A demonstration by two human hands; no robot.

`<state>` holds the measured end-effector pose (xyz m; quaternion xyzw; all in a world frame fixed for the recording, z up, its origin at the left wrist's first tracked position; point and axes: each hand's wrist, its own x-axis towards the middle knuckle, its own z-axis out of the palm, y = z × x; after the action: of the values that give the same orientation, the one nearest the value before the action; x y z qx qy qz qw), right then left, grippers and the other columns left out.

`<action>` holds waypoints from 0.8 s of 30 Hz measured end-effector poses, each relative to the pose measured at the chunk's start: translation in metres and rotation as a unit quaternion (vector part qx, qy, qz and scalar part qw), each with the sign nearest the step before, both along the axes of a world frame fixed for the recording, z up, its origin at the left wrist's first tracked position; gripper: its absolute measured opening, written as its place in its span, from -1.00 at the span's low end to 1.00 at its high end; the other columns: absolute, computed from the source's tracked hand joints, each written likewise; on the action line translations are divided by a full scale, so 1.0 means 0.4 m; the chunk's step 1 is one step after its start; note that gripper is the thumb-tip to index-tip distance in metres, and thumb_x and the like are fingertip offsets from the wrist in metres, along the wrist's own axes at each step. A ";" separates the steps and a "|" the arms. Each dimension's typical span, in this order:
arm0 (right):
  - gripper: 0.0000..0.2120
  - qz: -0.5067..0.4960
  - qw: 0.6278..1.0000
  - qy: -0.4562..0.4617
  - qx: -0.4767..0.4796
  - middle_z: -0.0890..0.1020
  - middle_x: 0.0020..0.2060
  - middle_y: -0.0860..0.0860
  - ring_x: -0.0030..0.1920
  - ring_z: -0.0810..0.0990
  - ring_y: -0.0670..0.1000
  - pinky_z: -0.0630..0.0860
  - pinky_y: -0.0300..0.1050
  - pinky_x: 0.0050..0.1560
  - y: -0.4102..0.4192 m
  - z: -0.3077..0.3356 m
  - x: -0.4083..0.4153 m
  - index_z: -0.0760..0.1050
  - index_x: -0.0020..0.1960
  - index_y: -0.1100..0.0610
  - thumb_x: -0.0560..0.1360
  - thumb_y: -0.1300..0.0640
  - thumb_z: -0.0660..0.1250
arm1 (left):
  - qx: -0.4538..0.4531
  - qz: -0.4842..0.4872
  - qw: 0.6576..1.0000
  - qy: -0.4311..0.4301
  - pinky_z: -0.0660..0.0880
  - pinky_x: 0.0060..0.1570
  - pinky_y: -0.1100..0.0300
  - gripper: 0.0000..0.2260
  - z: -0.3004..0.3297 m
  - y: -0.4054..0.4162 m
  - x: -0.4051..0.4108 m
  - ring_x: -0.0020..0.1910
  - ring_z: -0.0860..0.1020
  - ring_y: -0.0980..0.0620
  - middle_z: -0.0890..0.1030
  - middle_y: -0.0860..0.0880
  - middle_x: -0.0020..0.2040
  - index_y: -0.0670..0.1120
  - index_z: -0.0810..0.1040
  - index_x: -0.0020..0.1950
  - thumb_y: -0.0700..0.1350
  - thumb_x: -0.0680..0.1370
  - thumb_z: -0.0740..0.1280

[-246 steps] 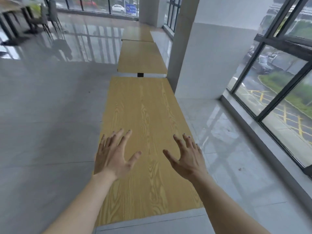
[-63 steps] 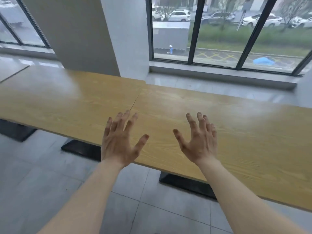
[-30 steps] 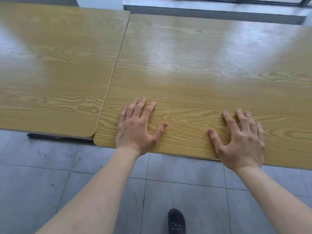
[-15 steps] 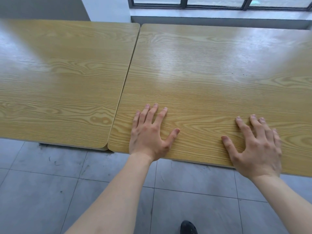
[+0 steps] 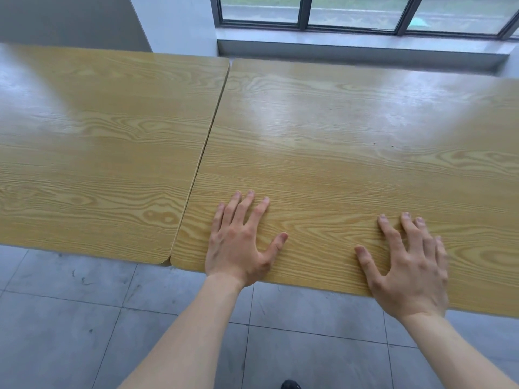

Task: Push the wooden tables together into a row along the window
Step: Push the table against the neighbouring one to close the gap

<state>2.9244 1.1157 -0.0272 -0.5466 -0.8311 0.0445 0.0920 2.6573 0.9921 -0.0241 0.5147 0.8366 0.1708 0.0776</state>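
Two wooden tables stand side by side in front of the window. The right table (image 5: 351,141) fills the middle and right of the view. The left table (image 5: 106,141) touches it along a thin seam. Their near edges are almost in line, with the right table's corner slightly nearer to me. My left hand (image 5: 238,242) lies flat on the right table near its front left corner, fingers spread. My right hand (image 5: 407,265) lies flat on the same table's front edge, farther right, fingers spread. Neither hand holds anything.
A window (image 5: 365,12) with dark frames and a grey sill (image 5: 351,49) runs behind the tables. A white pillar (image 5: 174,23) stands behind the left table. Grey floor tiles (image 5: 84,318) lie on my side, and a dark shoe tip (image 5: 290,384) shows at the bottom edge.
Over the last second the right table's near edge has come closer into line with the left table's edge. My hands stay flat on the right table. The view has tilted up, showing the window.
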 end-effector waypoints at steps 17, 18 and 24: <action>-0.17 0.009 0.997 0.027 -0.071 0.31 0.60 0.08 0.63 0.19 0.12 0.12 0.14 0.61 0.272 0.293 -0.175 0.28 0.61 -0.06 0.53 -0.50 -0.17 | 0.026 -0.001 0.999 0.027 -0.05 0.63 -0.05 -0.29 0.319 0.265 -0.202 0.64 0.12 -0.01 0.25 0.04 0.63 0.18 0.21 0.62 0.47 0.53 0.02; -0.16 0.006 0.997 0.028 -0.071 0.32 0.60 0.08 0.62 0.20 0.12 0.13 0.14 0.60 0.303 0.308 -0.202 0.29 0.61 -0.06 0.52 -0.50 -0.18 | 0.030 -0.006 0.999 0.027 -0.07 0.63 -0.04 -0.29 0.332 0.303 -0.233 0.64 0.12 0.00 0.25 0.05 0.63 0.18 0.21 0.61 0.47 0.53 0.02; -0.18 -0.041 0.997 0.016 -0.067 0.31 0.60 0.08 0.62 0.20 0.13 0.13 0.15 0.61 0.498 0.361 -0.376 0.27 0.61 -0.07 0.53 -0.50 -0.16 | 0.029 -0.041 0.999 0.013 -0.08 0.62 -0.02 -0.29 0.359 0.551 -0.432 0.63 0.13 0.00 0.26 0.06 0.63 0.19 0.19 0.62 0.47 0.52 0.02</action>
<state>2.7742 1.3151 0.1173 -0.5842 -0.8017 0.1053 0.0702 2.4843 1.2125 0.1197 0.5527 0.8104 0.1852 0.0588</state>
